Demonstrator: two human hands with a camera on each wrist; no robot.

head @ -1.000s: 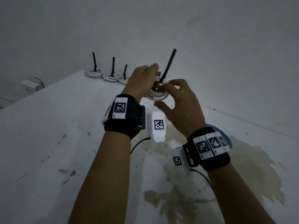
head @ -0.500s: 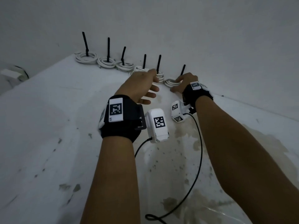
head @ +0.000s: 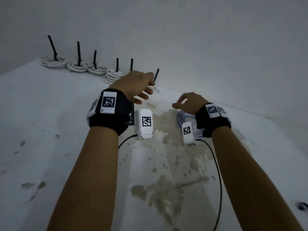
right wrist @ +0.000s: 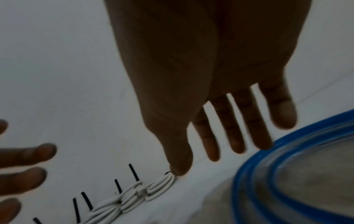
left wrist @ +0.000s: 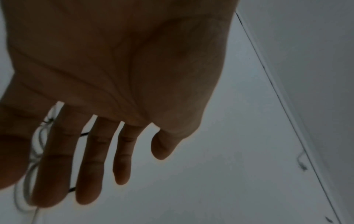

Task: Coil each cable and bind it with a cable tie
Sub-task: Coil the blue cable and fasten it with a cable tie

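Observation:
Several white cable coils (head: pixel 54 61), each bound with an upright black cable tie (head: pixel 78 53), stand in a row along the wall. The rightmost coil (head: pixel 152 87) is mostly hidden behind my left hand (head: pixel 143 95); its tie (head: pixel 156 75) sticks up past the knuckles. That hand hovers over it with relaxed fingers and holds nothing. In the left wrist view the fingers (left wrist: pixel 90 166) are straight, with a white coil (left wrist: pixel 36 151) behind them. My right hand (head: pixel 181 104) hangs empty and loose over a blue-rimmed container (head: pixel 180 117). The right wrist view shows its fingers (right wrist: pixel 235 136) extended.
The row of coils (right wrist: pixel 134 195) lies where the white table (head: pixel 50 114) meets the wall. The clear container with the blue rim (right wrist: pixel 249 174) sits just under my right hand. Stains mark the table's middle (head: pixel 166 189). Black wrist-camera cords trail towards me.
A second ago both hands held a tied coil in the air. It was set at the row's right end; my right hand has since drawn back over the blue-rimmed container.

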